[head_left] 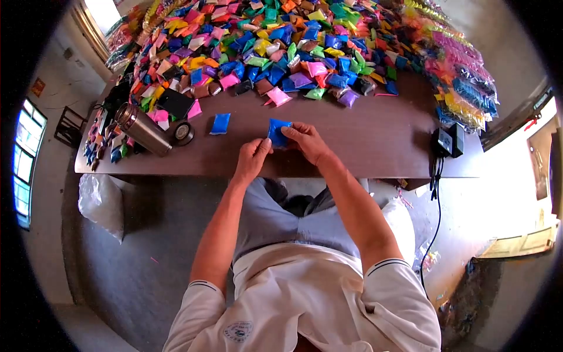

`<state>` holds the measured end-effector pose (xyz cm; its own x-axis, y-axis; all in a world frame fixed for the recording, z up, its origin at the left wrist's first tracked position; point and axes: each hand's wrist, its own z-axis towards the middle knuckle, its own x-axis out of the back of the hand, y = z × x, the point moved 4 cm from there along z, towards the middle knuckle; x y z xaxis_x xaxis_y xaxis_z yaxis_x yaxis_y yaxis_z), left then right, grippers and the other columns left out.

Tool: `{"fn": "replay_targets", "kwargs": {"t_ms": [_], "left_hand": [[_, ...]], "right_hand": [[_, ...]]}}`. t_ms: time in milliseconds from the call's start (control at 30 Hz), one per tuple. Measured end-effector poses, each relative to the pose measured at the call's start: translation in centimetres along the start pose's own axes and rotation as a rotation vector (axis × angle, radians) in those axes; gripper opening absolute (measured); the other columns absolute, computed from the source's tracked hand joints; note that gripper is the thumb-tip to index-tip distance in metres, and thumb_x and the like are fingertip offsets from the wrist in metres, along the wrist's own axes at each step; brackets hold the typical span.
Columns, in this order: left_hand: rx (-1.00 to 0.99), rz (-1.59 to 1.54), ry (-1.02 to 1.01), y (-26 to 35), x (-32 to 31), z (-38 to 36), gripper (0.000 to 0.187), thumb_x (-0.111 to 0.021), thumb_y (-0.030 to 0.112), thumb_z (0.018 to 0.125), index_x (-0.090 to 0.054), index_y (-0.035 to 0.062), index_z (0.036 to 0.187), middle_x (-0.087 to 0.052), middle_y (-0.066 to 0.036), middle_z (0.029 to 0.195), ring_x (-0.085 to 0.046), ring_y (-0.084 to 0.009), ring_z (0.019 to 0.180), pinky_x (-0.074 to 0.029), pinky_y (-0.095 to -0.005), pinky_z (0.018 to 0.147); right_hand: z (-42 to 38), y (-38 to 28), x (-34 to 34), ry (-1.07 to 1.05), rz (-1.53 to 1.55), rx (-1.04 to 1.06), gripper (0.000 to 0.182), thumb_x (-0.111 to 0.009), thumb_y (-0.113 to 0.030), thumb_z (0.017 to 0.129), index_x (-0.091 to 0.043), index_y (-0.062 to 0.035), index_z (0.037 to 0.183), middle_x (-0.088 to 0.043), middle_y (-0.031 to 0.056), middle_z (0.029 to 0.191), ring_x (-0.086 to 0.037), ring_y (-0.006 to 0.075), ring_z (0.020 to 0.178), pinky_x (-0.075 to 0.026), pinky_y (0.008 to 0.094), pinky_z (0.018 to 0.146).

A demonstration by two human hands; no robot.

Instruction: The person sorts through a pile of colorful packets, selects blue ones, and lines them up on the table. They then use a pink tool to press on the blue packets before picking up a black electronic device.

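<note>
Between my two hands, just above the table's near edge, is a small blue packet (278, 130). My left hand (253, 157) pinches its lower left corner between thumb and fingers. On the other side my right hand (306, 142) grips the packet's right edge, thumb on top and the fingers partly hidden behind it. A second blue packet (220, 124) lies flat on the brown table (375, 138), to the left of my hands and apart from them. Farther back a pink packet (278, 97) lies at the front of a large heap of colored packets (281, 47).
A steel flask (142, 130) lies on the table at left beside its round lid (183, 134) and a black flat object (175, 103). Strips of packets (466, 82) are stacked at right, near black adapters (448, 141) with a hanging cable (437, 205). A plastic bag (101, 199) stands on the floor.
</note>
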<state>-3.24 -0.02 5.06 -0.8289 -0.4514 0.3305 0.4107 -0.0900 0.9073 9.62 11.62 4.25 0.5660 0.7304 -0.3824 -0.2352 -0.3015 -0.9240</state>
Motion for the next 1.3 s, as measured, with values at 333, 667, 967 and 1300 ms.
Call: {"fn": "replay_targets", "kwargs": {"t_ms": [333, 667, 967, 1300], "left_hand": [[-0.047, 0.120, -0.045, 0.1, -0.6, -0.7, 0.038, -0.052, 0.031, 0.095, -0.061, -0.0019, 0.078, -0.063, -0.014, 0.074, -0.060, -0.0241, 0.070, -0.045, -0.0340, 0.066], [-0.052, 0.160, -0.044, -0.7, -0.8, -0.7, 0.039, -0.050, 0.033, 0.095, -0.062, -0.0013, 0.079, -0.066, -0.016, 0.078, -0.063, -0.0308, 0.076, -0.047, -0.0375, 0.069], [-0.035, 0.165, 0.033, -0.8, -0.7, -0.7, 0.040, -0.049, 0.034, 0.096, -0.062, -0.0012, 0.081, -0.066, -0.015, 0.078, -0.063, -0.0294, 0.074, -0.047, -0.0376, 0.067], [-0.038, 0.129, 0.054, -0.5, -0.6, -1.0, 0.042, -0.048, 0.037, 0.096, -0.062, -0.0007, 0.083, -0.066, -0.014, 0.078, -0.063, -0.0286, 0.076, -0.047, -0.0373, 0.071]], "right_hand": [[0.5, 0.8, 0.1, -0.020, -0.195, 0.048, 0.023, -0.069, -0.023, 0.087, -0.067, -0.0057, 0.103, -0.065, -0.0006, 0.085, -0.059, 0.0079, 0.075, -0.048, 0.0230, 0.067], [-0.6, -0.9, -1.1, -0.014, -0.288, -0.057, 0.026, -0.074, -0.024, 0.082, -0.067, -0.0079, 0.102, -0.065, 0.0003, 0.087, -0.060, 0.0098, 0.077, -0.049, 0.0250, 0.071], [0.4, 0.6, -0.3, -0.122, -0.310, -0.012, 0.024, -0.072, -0.015, 0.082, -0.066, -0.0063, 0.103, -0.065, -0.0012, 0.088, -0.060, 0.0088, 0.079, -0.048, 0.0235, 0.075], [0.4, 0.5, 0.7, -0.007, -0.133, -0.096, 0.022, -0.066, -0.026, 0.089, -0.068, -0.0061, 0.097, -0.066, 0.0018, 0.084, -0.060, 0.0126, 0.072, -0.049, 0.0265, 0.064]]}}
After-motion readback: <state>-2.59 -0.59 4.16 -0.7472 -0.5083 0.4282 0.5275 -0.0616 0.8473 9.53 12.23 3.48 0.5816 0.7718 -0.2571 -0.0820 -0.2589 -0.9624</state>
